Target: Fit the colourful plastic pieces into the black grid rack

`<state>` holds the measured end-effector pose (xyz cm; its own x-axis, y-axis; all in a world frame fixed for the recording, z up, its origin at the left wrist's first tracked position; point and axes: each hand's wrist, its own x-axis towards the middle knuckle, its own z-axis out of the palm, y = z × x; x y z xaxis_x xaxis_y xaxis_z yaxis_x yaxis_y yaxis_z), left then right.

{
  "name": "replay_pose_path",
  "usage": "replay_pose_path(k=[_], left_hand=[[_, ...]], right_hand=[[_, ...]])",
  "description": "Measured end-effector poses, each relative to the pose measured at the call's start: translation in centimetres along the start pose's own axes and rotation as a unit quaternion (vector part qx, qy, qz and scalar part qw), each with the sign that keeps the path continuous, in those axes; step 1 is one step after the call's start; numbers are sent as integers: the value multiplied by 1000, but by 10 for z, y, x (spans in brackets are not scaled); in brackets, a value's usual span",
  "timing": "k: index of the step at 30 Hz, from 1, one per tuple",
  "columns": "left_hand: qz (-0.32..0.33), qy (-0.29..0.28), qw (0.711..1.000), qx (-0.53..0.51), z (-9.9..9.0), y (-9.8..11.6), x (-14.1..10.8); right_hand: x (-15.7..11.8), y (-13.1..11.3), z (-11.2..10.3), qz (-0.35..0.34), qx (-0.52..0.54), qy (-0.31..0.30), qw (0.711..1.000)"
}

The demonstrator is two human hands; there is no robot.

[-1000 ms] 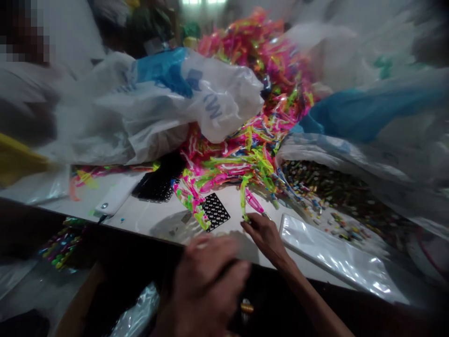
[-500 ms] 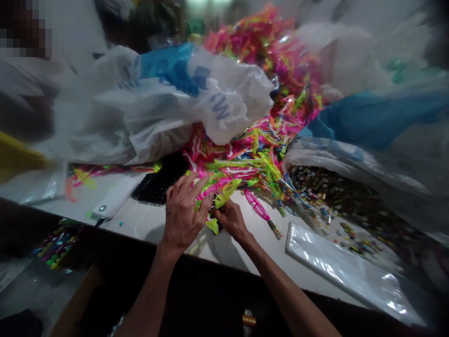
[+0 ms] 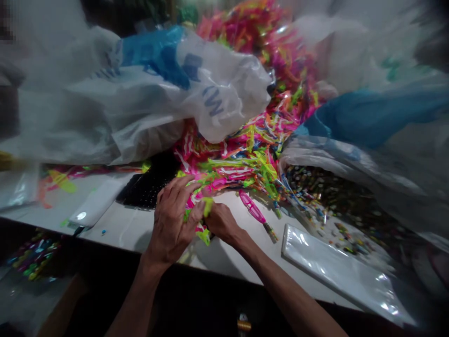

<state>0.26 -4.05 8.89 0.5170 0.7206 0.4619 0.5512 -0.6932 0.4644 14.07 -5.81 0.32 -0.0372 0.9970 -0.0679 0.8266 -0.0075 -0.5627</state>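
My left hand [image 3: 175, 220] is curved over several pink and yellow-green plastic pieces [image 3: 203, 235] near the table's front edge, its fingers wrapped around them. Against its thumb, my right hand [image 3: 221, 221] is closed on a yellow-green piece [image 3: 207, 206]; its fingertips are mostly hidden. Behind both hands spreads a large heap of neon plastic pieces [image 3: 242, 171]. To the right of my right hand, a pink piece with a patterned stem [image 3: 253, 207] lies by itself on the white table [image 3: 231, 255].
Left of my hands are a black perforated tray [image 3: 147, 187] and a white device [image 3: 94, 206]. A stack of clear plastic sleeves [image 3: 336, 271] lies at the right, before scattered small parts [image 3: 351, 243]. A white plastic bag [image 3: 224, 98] bulges over the heap.
The view has shifted slightly, moving the table items leftward. My right hand has closed in against my left thumb, and the large yellow-green piece between them now shows only a small part.
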Motion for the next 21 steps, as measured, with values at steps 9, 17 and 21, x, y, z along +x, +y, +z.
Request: replay_pose_path(k=[9, 17, 21], left_hand=[[37, 18, 999, -11, -3, -10, 8], [37, -3, 997, -69, -9, -7, 2], [42, 6, 994, -96, -8, -8, -1]], right_hand=[[-28, -7, -6, -29, -11, 33, 999], [-107, 89, -62, 266, -189, -1, 945], [-98, 70, -38, 196, -15, 43, 980]])
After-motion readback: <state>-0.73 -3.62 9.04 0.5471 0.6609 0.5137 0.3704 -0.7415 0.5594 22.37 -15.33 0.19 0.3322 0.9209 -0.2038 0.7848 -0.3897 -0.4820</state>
